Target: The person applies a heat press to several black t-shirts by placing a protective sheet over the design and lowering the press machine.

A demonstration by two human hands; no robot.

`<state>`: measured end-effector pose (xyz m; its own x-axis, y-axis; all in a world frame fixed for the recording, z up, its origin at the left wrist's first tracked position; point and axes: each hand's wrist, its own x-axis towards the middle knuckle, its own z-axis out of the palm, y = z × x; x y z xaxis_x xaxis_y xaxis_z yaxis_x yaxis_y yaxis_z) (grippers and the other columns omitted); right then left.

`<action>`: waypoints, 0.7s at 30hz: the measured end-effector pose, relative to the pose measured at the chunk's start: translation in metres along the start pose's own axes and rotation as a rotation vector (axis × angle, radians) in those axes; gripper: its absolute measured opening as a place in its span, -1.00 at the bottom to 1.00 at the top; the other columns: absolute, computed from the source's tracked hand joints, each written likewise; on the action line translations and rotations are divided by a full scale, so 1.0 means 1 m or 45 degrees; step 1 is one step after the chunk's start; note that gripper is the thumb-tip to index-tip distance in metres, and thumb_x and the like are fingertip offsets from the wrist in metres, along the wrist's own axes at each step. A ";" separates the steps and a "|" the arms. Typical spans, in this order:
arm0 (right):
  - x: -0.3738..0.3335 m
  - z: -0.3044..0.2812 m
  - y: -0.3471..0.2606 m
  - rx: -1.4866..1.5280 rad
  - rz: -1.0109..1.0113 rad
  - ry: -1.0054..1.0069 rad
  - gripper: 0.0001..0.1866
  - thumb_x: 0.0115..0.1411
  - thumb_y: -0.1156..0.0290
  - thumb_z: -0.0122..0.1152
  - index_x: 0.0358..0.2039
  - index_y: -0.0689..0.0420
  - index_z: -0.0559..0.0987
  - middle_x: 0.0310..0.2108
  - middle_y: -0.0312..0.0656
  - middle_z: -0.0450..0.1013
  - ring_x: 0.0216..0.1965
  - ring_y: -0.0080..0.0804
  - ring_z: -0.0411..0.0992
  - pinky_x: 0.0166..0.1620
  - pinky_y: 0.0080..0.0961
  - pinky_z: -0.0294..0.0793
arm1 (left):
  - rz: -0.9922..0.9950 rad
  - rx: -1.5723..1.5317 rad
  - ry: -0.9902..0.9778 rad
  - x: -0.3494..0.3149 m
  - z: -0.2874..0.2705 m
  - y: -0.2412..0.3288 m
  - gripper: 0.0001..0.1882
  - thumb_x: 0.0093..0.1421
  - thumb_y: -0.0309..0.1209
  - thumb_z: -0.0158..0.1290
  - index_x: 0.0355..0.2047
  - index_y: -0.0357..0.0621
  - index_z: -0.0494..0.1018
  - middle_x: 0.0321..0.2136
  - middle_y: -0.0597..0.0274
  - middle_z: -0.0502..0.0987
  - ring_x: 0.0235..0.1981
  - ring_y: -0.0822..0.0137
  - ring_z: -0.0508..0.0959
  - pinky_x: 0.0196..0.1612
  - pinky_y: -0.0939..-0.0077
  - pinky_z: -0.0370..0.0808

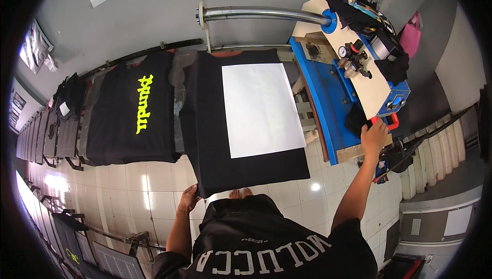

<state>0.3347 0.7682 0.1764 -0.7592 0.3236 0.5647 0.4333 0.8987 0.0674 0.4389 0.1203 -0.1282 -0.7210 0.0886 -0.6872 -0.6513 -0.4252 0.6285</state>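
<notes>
A black T-shirt (256, 171) lies on a flat platen in front of me, with a large white sheet (264, 110) over most of it. My left hand (189, 198) is at the shirt's near left corner, its fingers closed on the edge of the cloth. To the right stands a blue and cream heat press (328, 94) with a gauge and a small control box (395, 99). My right hand (374, 134) is closed around the press's red handle (392, 122), below the control box.
Left of me, another black shirt (118, 104) with bright yellow lettering lies on its platen. More platens (38, 135) run off to the far left. A steel tube (261, 14) spans the back to the press. Dark cloth (343, 7) lies atop the press. A rack (102, 248) stands lower left.
</notes>
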 end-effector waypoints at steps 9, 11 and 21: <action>0.011 0.019 0.016 0.062 0.072 0.043 -0.49 0.10 0.35 0.24 -0.02 0.37 0.35 -0.05 0.20 0.37 0.07 0.17 0.28 0.16 -0.08 0.26 | 0.004 0.047 0.076 -0.010 -0.026 0.013 -0.78 0.31 -0.27 0.06 -0.11 -0.07 0.48 -0.29 0.33 0.61 -0.43 0.44 0.54 -0.25 0.45 0.48; -0.006 0.019 -0.006 0.103 0.094 0.225 -0.46 0.15 0.34 0.21 0.06 0.38 0.33 0.02 0.20 0.35 0.13 0.16 0.26 0.20 -0.11 0.23 | 0.102 0.060 0.076 -0.029 -0.019 0.038 -0.69 0.28 -0.23 0.09 -0.03 -0.09 0.46 -0.20 0.32 0.59 -0.27 0.39 0.54 -0.08 0.30 0.45; -0.213 0.131 -0.048 2.093 1.307 -1.891 -0.59 0.34 0.11 0.07 0.10 0.03 0.37 -0.12 -0.28 0.40 -0.25 -0.49 0.36 -0.27 -0.54 0.38 | 0.672 -0.348 -0.107 -0.118 0.026 0.143 -0.53 0.29 -0.34 0.01 0.17 -0.29 0.31 0.07 0.10 0.48 0.09 0.27 0.47 0.20 0.31 0.33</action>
<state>0.4122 0.6949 -0.0552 -0.6554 -0.1312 -0.7438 0.7144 -0.4274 -0.5540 0.4252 0.0730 0.0523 -0.9539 -0.1316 -0.2696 -0.1236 -0.6465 0.7528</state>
